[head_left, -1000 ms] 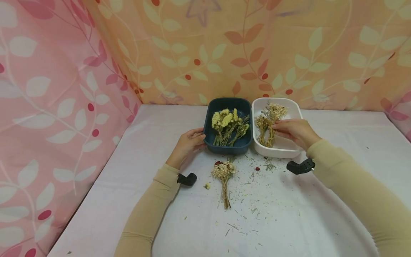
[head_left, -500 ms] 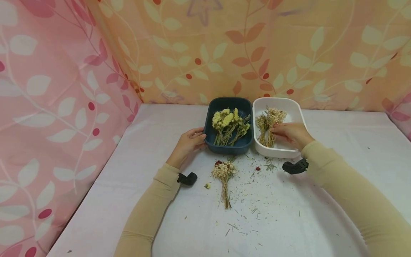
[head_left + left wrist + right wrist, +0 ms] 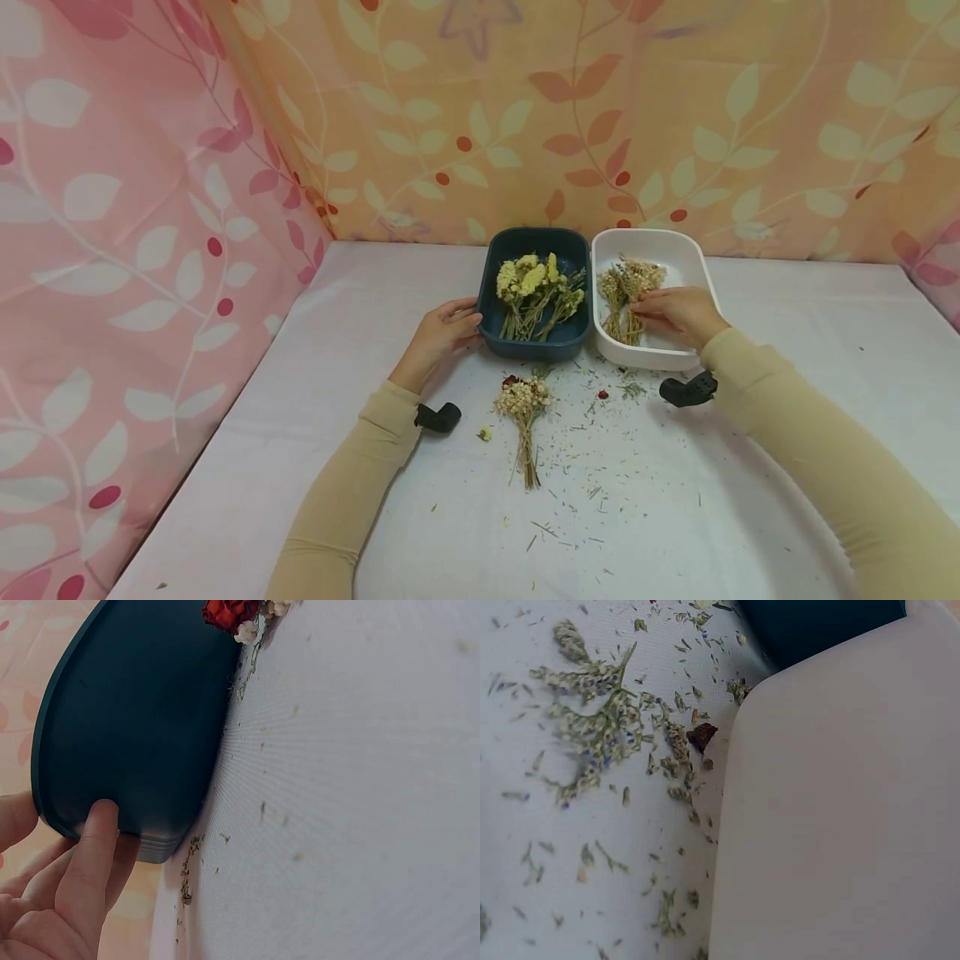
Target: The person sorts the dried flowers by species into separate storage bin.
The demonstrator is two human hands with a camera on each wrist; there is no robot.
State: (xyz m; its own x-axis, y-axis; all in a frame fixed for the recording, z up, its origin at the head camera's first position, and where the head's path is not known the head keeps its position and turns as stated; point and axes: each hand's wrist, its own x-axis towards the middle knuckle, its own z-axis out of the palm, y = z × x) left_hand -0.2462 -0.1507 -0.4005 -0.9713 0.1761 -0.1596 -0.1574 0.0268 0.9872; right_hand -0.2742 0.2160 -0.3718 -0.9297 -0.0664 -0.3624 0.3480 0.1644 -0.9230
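My left hand rests against the left side of a dark blue tub. In the left wrist view its fingers look fairly straight and touch the tub's outer wall. Inside that tub lie bunches of yellow dried flowers. My right hand reaches into a white tub and pinches the stems of a cream dried flower bunch. Another dried bunch lies to its left. The right wrist view shows only the white tub's outside, not the hand.
One cream dried bunch with a dark red bloom lies on the white cloth in front of the tubs. Plant crumbs, a sprig and a small red bit are scattered nearby. Patterned fabric stands behind.
My right hand has shifted slightly left, and the cream bunch has come down lower in the white tub. My left hand stays at the blue tub.
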